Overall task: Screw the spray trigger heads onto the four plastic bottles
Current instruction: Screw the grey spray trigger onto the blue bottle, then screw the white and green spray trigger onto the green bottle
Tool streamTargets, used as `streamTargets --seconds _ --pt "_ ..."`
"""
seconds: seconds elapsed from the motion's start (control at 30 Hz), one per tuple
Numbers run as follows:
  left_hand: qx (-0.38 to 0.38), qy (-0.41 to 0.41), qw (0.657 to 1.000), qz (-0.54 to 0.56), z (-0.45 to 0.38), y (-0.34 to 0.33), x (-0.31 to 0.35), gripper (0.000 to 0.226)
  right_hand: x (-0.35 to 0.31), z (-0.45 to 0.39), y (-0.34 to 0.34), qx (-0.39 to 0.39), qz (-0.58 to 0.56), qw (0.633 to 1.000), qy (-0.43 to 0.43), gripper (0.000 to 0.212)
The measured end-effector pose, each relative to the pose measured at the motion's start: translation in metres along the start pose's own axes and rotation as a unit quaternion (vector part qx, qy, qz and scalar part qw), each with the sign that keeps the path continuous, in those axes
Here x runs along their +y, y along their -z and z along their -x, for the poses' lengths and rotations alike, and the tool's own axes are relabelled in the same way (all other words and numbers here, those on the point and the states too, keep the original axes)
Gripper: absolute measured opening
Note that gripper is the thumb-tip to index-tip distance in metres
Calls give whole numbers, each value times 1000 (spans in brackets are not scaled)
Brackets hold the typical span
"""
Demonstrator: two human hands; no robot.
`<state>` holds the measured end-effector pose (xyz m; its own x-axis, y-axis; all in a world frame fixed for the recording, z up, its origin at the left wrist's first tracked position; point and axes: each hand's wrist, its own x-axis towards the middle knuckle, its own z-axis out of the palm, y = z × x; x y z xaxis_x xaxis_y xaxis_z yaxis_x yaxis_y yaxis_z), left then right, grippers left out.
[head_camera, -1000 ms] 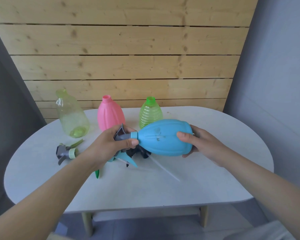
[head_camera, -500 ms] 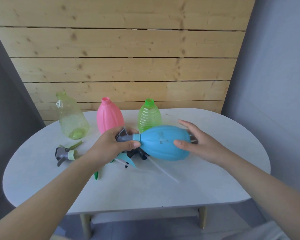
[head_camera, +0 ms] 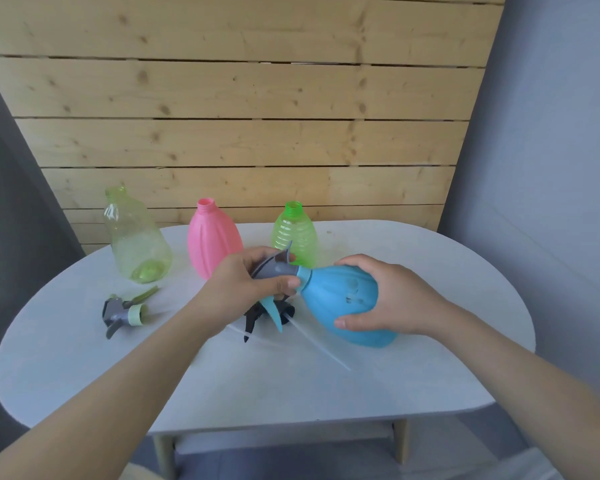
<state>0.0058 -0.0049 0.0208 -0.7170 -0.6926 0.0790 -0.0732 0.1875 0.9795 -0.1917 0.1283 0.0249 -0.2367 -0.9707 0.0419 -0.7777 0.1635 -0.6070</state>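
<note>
A blue bottle point(head_camera: 340, 299) is held tilted above the white table point(head_camera: 291, 386), neck pointing left. My right hand point(head_camera: 388, 299) grips its body from above. A grey and blue spray head point(head_camera: 276, 270) sits on the bottle's neck, and my left hand point(head_camera: 246, 285) grips it. Its blue trigger hangs down. Standing open-necked at the back are a pale yellow-green clear bottle point(head_camera: 136, 237), a pink bottle point(head_camera: 212, 237) and a green ribbed bottle point(head_camera: 297, 233). A grey head with a pale green collar point(head_camera: 122, 311) lies at the left. A black head point(head_camera: 257, 315) with a clear dip tube lies under my hands.
A wooden plank wall point(head_camera: 239, 116) rises behind the table. A grey wall point(head_camera: 551, 168) stands to the right. The table's front edge point(head_camera: 291, 424) is near my forearms.
My right hand has shifted from the bottle's base to grip its body from above. The bottle's base has dropped toward the table and the spray head has turned in my left hand.
</note>
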Motion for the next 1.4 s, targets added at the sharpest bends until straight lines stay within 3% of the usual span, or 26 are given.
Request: streamTargets --seconds 0.07,0.23,0.37,0.5,0.9,1.13,1.4 --pt "20 -11 999 45 -4 -1 1 25 4 -3 3 27 -49 998 -17 70" --pt "38 19 987 152 -12 -12 -1 49 16 -11 5 115 -179 975 -57 61" --pt "37 46 995 75 -16 -27 -5 27 26 -22 1 216 -277 931 -99 59" --pt "38 40 996 -64 -20 -37 -12 7 40 -35 -3 260 -303 909 -117 60" --pt "58 62 987 -134 -33 -43 -24 10 71 -67 -10 208 -323 917 -105 68" --pt "89 55 984 -147 -39 -48 -26 14 74 -74 -7 171 -300 932 -111 84" --pt "101 42 982 -156 -40 -51 -26 15 73 -73 -12 198 -261 937 -124 89"
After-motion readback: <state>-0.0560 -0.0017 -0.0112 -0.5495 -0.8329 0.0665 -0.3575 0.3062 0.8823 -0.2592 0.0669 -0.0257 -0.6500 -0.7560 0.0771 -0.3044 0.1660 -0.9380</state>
